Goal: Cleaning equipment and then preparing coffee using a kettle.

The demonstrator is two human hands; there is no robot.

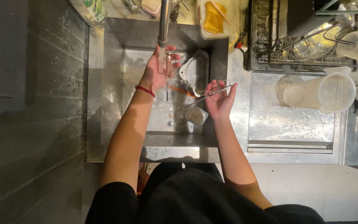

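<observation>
Head view, landmark: the faucet (163, 23) over the sink (104, 91).
Left hand (156, 70): directly under the faucet spout, fingers loosely spread in the water, holding nothing.
Right hand (219, 99): right of the faucet and nearer the person, fingers curled around a thin wire utensil (206, 98).
Utensil axis: runs from the right fingers back toward the left, low in the basin.
Nearer hand: the right.
Room: metal strainer (195, 72) just beyond, small container (195, 116) just below; basin wall close on the right.
</observation>
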